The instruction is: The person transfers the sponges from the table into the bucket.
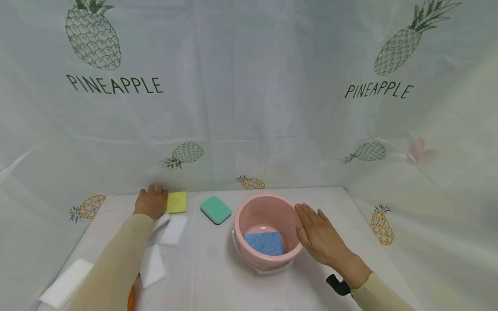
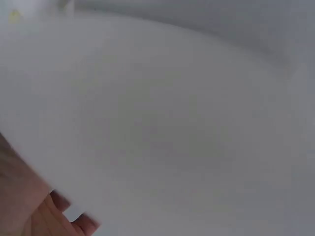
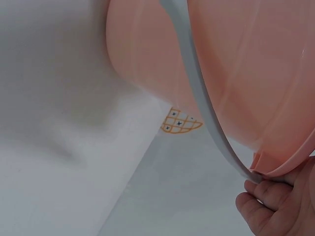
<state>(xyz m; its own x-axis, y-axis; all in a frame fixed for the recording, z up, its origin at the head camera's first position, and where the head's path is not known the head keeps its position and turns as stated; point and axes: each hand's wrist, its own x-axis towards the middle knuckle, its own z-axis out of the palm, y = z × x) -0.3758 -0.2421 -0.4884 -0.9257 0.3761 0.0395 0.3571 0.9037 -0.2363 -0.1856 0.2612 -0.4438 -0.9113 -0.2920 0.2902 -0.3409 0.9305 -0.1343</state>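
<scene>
My right hand (image 1: 320,237) lies against the right side of a pink bucket (image 1: 249,255), fingers extended along its rim. In the right wrist view, my fingertips (image 3: 263,196) touch the rim where the pale grey handle (image 3: 199,88) joins. A blue sponge (image 1: 264,243) lies inside the bucket. My left hand (image 1: 151,202) reaches to the table's back left, beside a yellow sponge (image 1: 177,202). A white block (image 1: 161,222) shows under that wrist. In the left wrist view a blurred white surface (image 2: 157,123) hides most of the left fingers; I cannot tell whether they hold anything.
A green sponge (image 1: 215,210) with a dark underside lies left of the bucket. White sponge blocks (image 1: 152,265) lie around the left forearm, and something orange (image 1: 131,298) is partly hidden behind it. A pineapple-print sheet (image 1: 249,108) hangs along the table's back edge.
</scene>
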